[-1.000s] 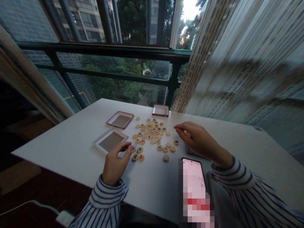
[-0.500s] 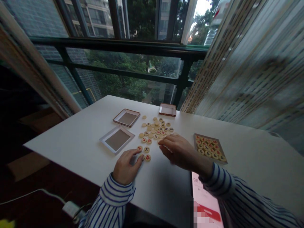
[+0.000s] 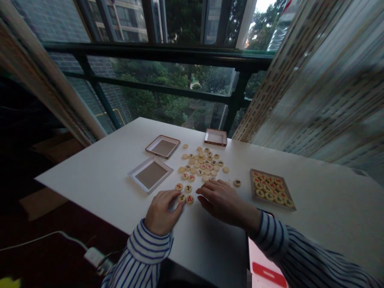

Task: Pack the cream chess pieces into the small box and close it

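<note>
Discs [image 3: 203, 166] | some hidden behind right hand [image 3: 220, 200] | phone [image 3: 265, 267] cut off

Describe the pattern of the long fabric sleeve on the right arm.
Dark blue stripes on white; the right sleeve shows in the head view.

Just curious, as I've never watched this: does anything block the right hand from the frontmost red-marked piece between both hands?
Nothing visible does: only a small gap of bare white table lies between the right hand and the red-marked piece. On its other side sits a black-marked piece, by the left hand.
</note>
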Demonstrator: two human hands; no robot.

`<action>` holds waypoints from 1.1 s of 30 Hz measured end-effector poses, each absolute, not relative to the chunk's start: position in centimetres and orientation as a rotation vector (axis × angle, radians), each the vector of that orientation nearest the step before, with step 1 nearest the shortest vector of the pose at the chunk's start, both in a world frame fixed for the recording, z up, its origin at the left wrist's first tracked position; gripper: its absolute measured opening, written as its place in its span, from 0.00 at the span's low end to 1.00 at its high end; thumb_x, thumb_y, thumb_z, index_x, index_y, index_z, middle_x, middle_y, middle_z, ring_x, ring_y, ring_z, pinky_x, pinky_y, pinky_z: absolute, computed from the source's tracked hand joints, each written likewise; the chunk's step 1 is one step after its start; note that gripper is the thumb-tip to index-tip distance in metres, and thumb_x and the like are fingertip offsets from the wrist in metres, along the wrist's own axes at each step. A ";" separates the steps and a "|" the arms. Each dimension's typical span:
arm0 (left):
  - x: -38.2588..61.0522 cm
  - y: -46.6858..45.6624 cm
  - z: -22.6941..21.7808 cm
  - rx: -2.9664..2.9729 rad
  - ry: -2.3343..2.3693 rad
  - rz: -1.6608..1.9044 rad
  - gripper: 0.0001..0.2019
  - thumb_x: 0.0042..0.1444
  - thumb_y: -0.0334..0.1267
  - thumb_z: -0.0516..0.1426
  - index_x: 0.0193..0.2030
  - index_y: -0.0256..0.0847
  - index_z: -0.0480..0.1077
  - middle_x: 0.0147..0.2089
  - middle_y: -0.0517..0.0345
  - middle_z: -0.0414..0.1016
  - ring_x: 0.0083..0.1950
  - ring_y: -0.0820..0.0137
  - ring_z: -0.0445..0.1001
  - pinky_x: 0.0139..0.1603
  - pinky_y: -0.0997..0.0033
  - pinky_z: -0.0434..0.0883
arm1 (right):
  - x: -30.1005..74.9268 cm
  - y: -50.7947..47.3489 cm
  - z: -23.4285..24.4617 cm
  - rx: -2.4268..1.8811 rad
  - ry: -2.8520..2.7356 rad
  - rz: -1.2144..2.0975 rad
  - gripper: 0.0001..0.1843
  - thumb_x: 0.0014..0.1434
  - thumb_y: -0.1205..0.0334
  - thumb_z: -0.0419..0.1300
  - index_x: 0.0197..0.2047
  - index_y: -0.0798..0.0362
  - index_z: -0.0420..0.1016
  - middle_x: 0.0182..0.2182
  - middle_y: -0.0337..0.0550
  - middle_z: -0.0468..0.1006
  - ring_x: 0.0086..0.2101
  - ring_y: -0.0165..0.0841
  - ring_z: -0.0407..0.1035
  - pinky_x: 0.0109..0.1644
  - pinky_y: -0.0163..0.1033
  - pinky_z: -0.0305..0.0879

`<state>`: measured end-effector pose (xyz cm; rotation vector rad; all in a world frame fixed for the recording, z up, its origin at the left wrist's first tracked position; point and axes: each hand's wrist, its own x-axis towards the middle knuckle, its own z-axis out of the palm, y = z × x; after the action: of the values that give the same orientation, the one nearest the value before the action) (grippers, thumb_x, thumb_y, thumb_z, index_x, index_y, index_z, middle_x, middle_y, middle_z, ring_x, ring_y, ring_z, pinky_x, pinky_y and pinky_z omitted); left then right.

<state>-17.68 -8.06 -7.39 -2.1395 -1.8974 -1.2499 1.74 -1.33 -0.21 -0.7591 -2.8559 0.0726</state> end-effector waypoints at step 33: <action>-17.4 -8.1 -7.1 -2.067 -1.744 -1.277 0.14 0.49 0.31 0.58 0.44 0.37 0.67 0.38 0.52 0.74 0.40 0.66 0.71 0.42 0.66 0.71 | 2.5 -1.1 -0.7 -0.746 -2.845 0.146 0.11 0.61 0.63 0.49 0.45 0.52 0.70 0.36 0.44 0.74 0.36 0.33 0.65 0.37 0.39 0.54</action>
<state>-17.41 -8.09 -7.07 -2.0670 -1.7436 -1.2770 2.54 -1.06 -0.74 -0.7463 -2.8455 0.1461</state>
